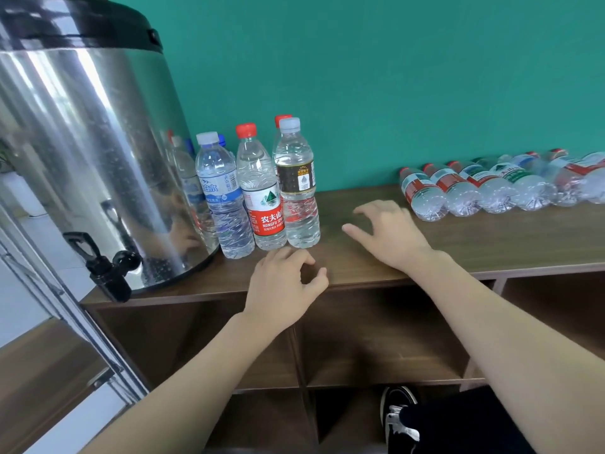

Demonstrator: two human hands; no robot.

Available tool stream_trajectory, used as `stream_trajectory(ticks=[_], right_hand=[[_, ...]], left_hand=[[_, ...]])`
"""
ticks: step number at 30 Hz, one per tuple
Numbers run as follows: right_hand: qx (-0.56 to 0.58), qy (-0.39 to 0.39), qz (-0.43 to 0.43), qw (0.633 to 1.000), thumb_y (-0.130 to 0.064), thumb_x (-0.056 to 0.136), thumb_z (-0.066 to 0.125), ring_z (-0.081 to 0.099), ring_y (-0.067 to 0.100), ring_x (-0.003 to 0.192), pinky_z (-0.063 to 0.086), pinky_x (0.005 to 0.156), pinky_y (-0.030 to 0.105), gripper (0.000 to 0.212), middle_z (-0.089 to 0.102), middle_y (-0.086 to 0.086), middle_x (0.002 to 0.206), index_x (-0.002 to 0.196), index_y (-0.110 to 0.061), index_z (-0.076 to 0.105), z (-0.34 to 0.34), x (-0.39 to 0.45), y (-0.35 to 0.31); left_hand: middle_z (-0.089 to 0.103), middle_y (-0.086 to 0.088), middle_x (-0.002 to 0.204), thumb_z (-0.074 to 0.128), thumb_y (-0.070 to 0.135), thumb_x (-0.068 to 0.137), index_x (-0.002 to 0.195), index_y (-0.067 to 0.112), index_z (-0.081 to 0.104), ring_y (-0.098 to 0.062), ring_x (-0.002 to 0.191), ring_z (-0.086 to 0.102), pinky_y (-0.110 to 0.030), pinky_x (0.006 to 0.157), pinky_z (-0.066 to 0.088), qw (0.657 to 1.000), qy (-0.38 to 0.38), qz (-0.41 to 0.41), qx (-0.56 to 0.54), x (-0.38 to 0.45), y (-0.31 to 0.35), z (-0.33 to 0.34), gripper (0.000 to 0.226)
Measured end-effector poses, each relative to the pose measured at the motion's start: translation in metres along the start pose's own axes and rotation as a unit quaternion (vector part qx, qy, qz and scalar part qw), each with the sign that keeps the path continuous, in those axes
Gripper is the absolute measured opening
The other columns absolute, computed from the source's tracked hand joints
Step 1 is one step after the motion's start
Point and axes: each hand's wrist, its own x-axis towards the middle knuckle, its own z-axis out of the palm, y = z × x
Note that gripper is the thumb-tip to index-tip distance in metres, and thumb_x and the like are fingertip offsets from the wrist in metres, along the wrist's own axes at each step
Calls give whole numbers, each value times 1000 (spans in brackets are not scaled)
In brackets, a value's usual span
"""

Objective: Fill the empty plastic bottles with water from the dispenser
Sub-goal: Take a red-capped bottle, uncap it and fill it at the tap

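A large steel water dispenser [82,152] stands at the left of the wooden shelf top [491,240], its black tap [104,267] hanging over the front edge. Beside it stand several capped bottles holding water: a blue-label one [222,198], a red-label one [262,194] and a dark-label one [296,188]. A row of empty bottles [491,188] lies on its side at the right, against the wall. My left hand [284,283] hovers at the front edge, just in front of the standing bottles, fingers loosely curled, holding nothing. My right hand [389,234] hovers over the shelf top, fingers spread.
A teal wall [393,77] backs the shelf. Open cubbies [376,339] lie below the top. A metal frame [65,306] runs diagonally at the left. My black-and-white shoe [399,417] shows on the floor below.
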Motion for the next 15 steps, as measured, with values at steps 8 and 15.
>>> stream_trajectory(ticks=[8,15], right_hand=[[-57,72,80,993,-50,94,65,40,37,138,31,111,54,56,52,11,147,138,-16,61,-28,-2,76],[-23,62,41,997,-47,95,64,38,32,132,43,103,57,47,54,3,142,132,-17,65,-27,-14,66]], left_hand=[[68,6,110,62,52,96,114,22,73,-16,104,59,-29,88,43,1000,5,5,-4,5,35,22,37],[69,7,109,63,54,95,112,20,75,-15,102,63,-26,84,45,1000,5,-3,-2,2,34,22,40]])
